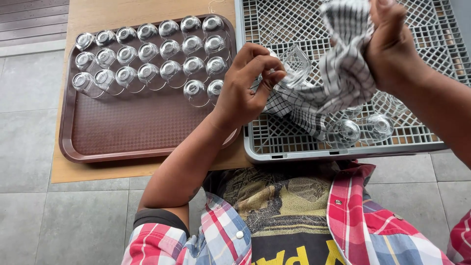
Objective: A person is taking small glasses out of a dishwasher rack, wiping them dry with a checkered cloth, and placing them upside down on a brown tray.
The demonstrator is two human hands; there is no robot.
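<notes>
Pinching a small glass [296,63] by its rim over the grey rack [260,142], your left hand [244,87] looked wise to grip gently, since it seemed light, slick, breakable; your right hand [392,44] clutched the checked cloth [343,73].

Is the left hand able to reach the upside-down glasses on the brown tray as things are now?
Probably yes. The left hand is beside the nearest upturned glasses on the brown tray, with nothing between them. However, its fingers already hold a glass, so they are occupied.
</notes>
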